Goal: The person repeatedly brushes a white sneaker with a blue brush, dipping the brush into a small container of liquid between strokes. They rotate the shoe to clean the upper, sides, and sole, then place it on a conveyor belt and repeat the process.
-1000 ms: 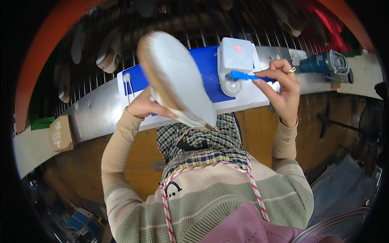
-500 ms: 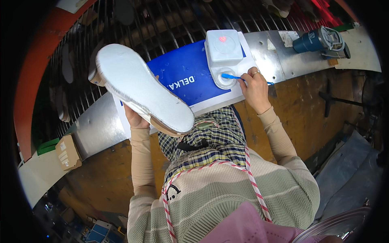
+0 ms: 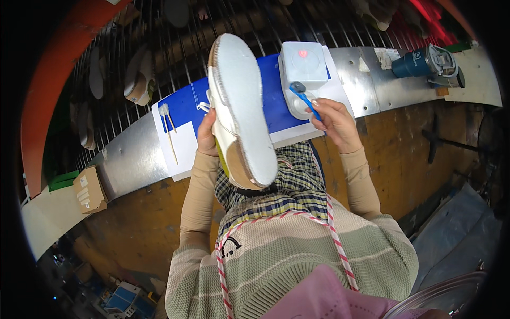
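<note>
Basically, R hand (image 3: 337, 125) has thumb + fingertips pinching a blue brush (image 3: 306, 98), head by the white box's (image 3: 304, 61) near edge; L hand (image 3: 207, 133) grips a white shoe (image 3: 241, 101) over the bench's (image 3: 133, 143) near edge, sole up, fingers behind it mostly hidden. Risk, imo: overloaded brush could drip on the blue sheet (image 3: 275, 109), or shoe could slip b/c one-handed hold. Vs. 0.5 s ago: brush head's off the round cup (image 3: 297, 110), shoe's swung R, two sticks (image 3: 169, 125) now show.
</note>
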Available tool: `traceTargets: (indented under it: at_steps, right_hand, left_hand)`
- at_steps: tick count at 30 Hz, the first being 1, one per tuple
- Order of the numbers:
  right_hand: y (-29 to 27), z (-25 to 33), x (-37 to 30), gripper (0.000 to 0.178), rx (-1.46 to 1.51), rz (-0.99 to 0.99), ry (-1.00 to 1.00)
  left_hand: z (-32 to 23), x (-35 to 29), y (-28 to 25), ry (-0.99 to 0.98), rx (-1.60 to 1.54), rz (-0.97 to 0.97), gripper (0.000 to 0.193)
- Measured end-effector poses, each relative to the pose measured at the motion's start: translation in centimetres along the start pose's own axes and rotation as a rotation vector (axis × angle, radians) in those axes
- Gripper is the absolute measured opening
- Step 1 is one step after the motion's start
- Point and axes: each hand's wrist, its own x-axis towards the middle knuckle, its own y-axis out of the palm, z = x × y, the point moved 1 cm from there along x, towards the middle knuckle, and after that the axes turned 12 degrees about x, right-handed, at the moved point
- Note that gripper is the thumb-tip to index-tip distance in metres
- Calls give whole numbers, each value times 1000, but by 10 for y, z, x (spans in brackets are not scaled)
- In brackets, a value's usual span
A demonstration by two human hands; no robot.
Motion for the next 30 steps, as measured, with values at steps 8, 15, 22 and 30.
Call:
traceTargets:
  at_steps: [8, 15, 22, 30]
  right_hand:
    - [92, 25, 8, 11, -349, 36, -724]
    - [104, 46, 2, 20, -686, -66, -1094]
    - [114, 85, 3, 21, -928, -31, -1336]
    - [125, 120, 18, 18, -1035, 82, -1456]
  left_hand:
    - [-17, 0, 65, 66, 469, -157, 77]
    - [-30, -7, 100, 178, 614, -152, 97]
    - [-32, -19, 107, 294, 726, -108, 106]
    - [-33, -25, 108, 333, 771, -67, 108]
